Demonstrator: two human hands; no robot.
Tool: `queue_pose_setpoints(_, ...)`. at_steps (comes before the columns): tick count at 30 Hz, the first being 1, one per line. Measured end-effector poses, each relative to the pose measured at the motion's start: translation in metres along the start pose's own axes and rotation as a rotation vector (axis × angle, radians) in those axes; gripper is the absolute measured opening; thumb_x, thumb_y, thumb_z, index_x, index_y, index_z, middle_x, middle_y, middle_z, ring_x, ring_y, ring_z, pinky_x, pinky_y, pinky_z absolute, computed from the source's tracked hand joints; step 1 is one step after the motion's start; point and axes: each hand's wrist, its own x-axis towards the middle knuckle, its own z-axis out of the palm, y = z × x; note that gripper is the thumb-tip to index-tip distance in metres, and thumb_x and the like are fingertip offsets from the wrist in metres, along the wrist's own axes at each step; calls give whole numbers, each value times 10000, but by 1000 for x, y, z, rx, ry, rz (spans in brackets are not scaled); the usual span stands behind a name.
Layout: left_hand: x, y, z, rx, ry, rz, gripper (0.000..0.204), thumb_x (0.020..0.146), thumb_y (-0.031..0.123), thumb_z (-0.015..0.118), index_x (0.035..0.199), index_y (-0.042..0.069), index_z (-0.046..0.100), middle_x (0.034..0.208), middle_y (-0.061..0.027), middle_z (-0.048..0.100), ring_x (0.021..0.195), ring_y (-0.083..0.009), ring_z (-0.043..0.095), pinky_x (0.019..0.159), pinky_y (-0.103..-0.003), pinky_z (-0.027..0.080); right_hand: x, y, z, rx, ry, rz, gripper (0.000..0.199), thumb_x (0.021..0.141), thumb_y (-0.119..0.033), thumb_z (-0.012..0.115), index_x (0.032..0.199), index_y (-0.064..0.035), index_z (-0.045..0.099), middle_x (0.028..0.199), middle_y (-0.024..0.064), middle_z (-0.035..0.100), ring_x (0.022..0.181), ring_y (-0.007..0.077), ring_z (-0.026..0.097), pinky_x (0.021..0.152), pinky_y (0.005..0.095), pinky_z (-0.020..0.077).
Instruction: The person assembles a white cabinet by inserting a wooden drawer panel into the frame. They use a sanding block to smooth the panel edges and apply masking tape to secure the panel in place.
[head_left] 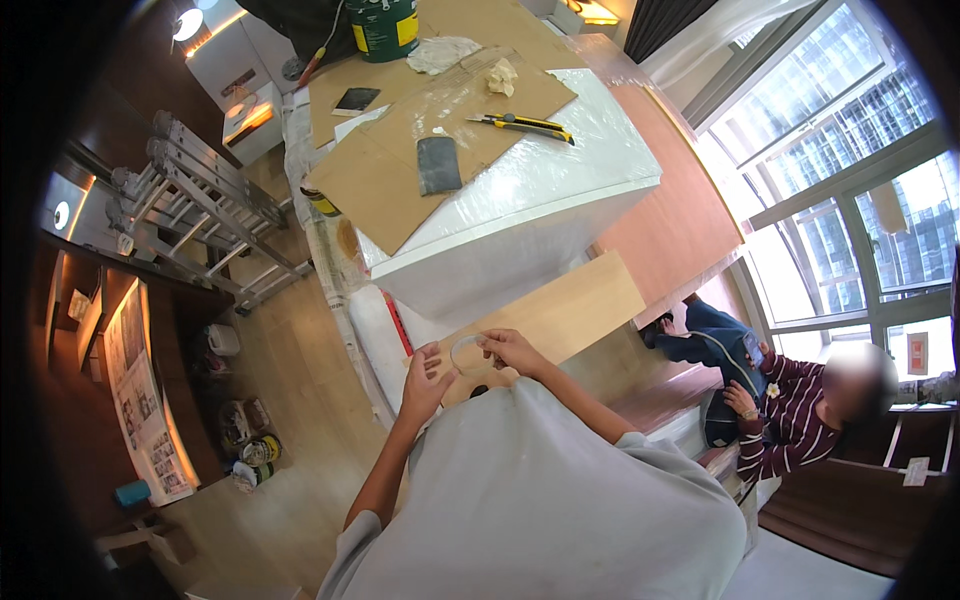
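A silver metal stepladder (pixel 225 172) stands on the pale wooden floor (pixel 300 370), a round green bucket (pixel 385 28) well to its right. A person in a maroon, white-striped top (pixel 788 415) sits beside tall grey-framed windows (pixel 838 178).

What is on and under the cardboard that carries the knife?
On the cardboard: a dark grey sheet, a crumpled pale lump and part of the yellow knife. Underneath, the white box shows past one edge; anything else is covered.

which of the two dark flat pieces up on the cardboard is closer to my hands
The grey piece, just left of the yellow-and-black cutter; the other, blacker piece lies farther off, nearer the green bucket.
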Motion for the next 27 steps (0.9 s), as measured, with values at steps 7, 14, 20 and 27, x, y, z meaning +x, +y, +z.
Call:
queue_pose_setpoints(7,-12,11,0,287,-125,331,357,862,235,764,1114,16,636,1405,-176,508,1284,-335,521,1041,-384,441,3,3,-1,-132,-41,52,336,992,-331,611,1114,-29,693,860,35,666,633,102,594,557,246,511)
queue_pose_setpoints(14,-30,-31,-12,268,90,149,280,911,237,713,1037,-3,644,1316,-160,585,1168,-327,594,948,-393,486,42,22,-2,-753,120,-343,550,967,-434,608,1311,-4,601,1257,201,628,1158,329,608,972,460,499)
queue_pose_setpoints(20,-67,-93,-44,122,471,2,294,905,220,734,1020,-29,629,1222,-151,639,1050,-261,641,789,-338,531,43,44,-8,-1619,-8,-321,937,899,-477,657,1548,31,211,1615,256,199,1500,421,176,1201,518,210)
queue_pose_setpoints(27,-95,-123,-67,20,647,-72,255,923,190,717,1032,-18,617,1224,-156,642,1042,-239,641,862,-352,520,65,51,24,-1606,-253,-522,1036,866,-554,654,1528,97,193,1612,278,184,1519,414,119,1225,517,150)
